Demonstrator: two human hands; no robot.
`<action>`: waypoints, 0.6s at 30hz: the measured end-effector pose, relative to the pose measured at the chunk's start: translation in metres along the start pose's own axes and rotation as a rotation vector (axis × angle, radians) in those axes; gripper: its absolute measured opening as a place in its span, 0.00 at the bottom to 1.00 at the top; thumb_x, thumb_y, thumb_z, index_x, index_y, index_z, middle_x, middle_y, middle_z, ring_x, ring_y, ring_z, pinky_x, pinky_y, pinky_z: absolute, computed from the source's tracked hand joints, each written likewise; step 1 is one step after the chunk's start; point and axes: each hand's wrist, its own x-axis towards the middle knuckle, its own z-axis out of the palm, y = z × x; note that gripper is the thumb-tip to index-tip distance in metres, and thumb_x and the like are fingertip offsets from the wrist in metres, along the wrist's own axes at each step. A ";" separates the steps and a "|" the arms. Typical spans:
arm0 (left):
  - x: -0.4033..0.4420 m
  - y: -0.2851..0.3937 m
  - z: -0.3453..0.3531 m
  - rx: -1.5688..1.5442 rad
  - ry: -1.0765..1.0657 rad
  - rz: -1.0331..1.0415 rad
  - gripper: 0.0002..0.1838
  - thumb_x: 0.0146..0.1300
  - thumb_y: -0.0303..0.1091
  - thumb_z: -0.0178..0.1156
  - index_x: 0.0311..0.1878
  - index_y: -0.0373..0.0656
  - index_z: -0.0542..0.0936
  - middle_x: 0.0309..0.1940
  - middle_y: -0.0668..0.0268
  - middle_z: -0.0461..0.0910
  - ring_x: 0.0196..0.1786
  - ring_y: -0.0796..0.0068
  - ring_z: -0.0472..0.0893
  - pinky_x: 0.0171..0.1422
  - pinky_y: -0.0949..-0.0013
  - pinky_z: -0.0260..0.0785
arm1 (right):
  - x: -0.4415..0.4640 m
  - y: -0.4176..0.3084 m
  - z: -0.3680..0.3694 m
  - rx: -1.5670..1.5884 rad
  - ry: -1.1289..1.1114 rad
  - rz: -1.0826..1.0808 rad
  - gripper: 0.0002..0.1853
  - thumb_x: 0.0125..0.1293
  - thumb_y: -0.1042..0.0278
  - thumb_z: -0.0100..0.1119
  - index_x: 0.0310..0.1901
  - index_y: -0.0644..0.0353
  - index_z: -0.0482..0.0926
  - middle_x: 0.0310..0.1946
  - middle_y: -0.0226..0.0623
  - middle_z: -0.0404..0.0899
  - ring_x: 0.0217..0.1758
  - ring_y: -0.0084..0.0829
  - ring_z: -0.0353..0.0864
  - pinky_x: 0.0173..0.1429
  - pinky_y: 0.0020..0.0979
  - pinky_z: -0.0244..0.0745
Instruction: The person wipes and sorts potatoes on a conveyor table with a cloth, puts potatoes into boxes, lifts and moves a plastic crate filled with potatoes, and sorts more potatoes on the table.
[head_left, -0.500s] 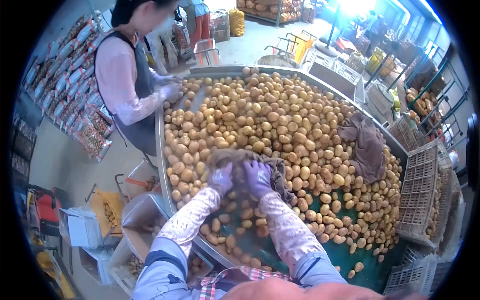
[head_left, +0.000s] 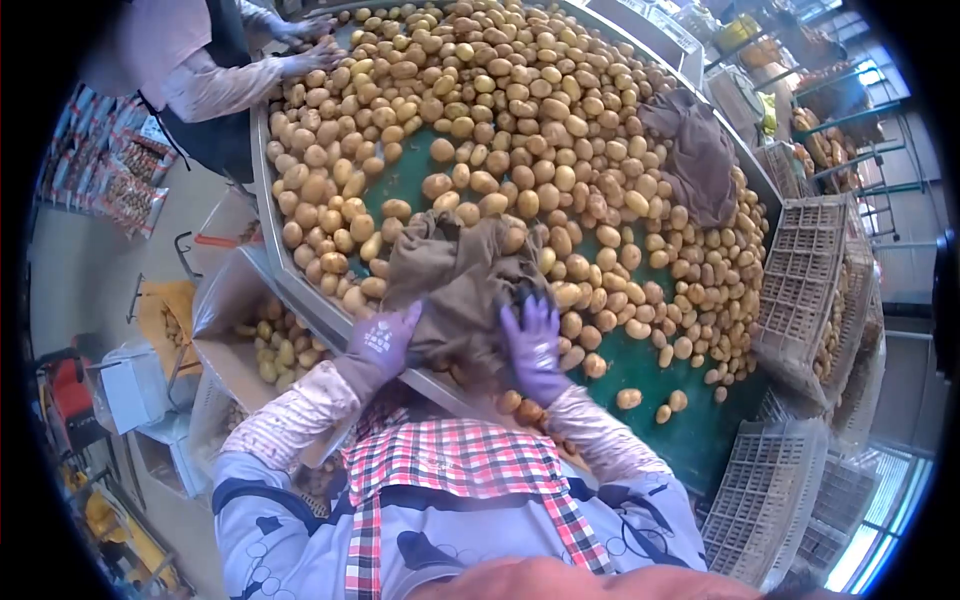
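A brown cloth (head_left: 435, 265) lies crumpled over the potatoes (head_left: 560, 120) near the front edge of the sorting table, with one potato showing on top of its folds. My left hand (head_left: 385, 340), in a purple glove, grips the cloth's near left edge by the table rim; its fingers are mostly hidden. On the cloth's right side rests my right hand (head_left: 535, 350), also gloved in purple, fingers spread and pointing away from me. Potatoes lie around both hands, and green table surface (head_left: 635, 360) shows between them.
A second brown cloth (head_left: 700, 155) lies on the potatoes at the right. Plastic crates (head_left: 805, 290) stand along the right side. An open carton (head_left: 235, 310) with potatoes sits below the left rim. A co-worker's gloved hands (head_left: 310, 45) are at the far left.
My hands and the cloth have come back toward my body, and the view tilts further down. More green surface shows beyond the cloth. The co-worker's hands have moved apart from the potatoes.
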 end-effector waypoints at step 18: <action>0.232 -0.110 -0.080 -0.179 0.195 -0.337 0.29 0.56 0.38 0.57 0.65 0.54 0.71 0.46 0.54 0.82 0.51 0.57 0.81 0.55 0.58 0.71 | 0.301 0.027 0.053 0.369 -0.200 -0.185 0.35 0.45 0.59 0.65 0.61 0.47 0.71 0.63 0.46 0.65 0.69 0.46 0.61 0.73 0.57 0.45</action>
